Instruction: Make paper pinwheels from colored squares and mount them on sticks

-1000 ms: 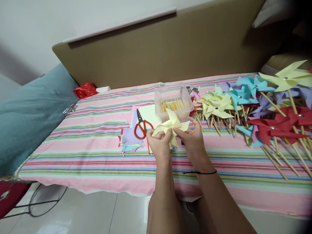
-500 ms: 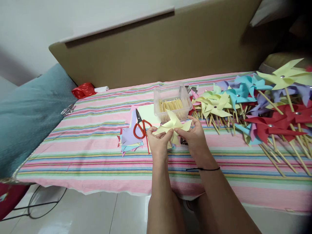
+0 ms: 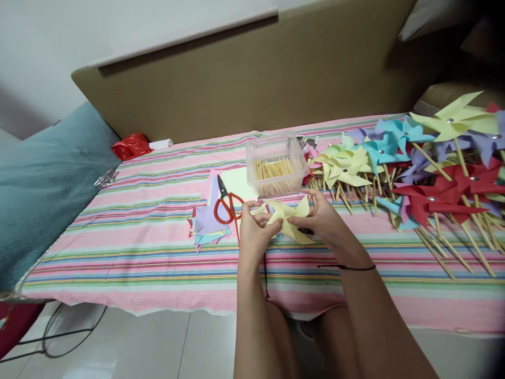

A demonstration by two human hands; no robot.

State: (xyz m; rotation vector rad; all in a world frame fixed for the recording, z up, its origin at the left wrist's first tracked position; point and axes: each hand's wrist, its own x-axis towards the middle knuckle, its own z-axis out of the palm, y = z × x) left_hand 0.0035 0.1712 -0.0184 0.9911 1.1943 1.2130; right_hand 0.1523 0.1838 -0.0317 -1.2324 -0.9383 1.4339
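A pale yellow paper pinwheel (image 3: 291, 217) with folded blades is held between both hands, over the striped cloth. My left hand (image 3: 256, 226) pinches its left side with thumb and fingers. On the other side, my right hand (image 3: 321, 218) grips a blade, thumb near the centre. No stick shows on this pinwheel. Just beyond the hands stands a clear plastic box (image 3: 258, 185) of short wooden sticks (image 3: 276, 173). Red-handled scissors (image 3: 224, 200) lie left of my left hand on coloured paper sheets (image 3: 209, 220). Small dark pieces partly show behind the pinwheel, too hidden to name.
Many finished pinwheels (image 3: 432, 199) on sticks lie heaped at the right. At the far left are a red plastic bag (image 3: 131, 146), a white block (image 3: 161, 144) and a blue cushion (image 3: 59, 184). A tan backrest (image 3: 244, 79) rises behind the striped cloth (image 3: 150, 263).
The pinwheel has been turned and tilted in the hands, its blades now pointing differently. My right hand has shifted slightly right and my left thumb has moved. The view has shifted a little.
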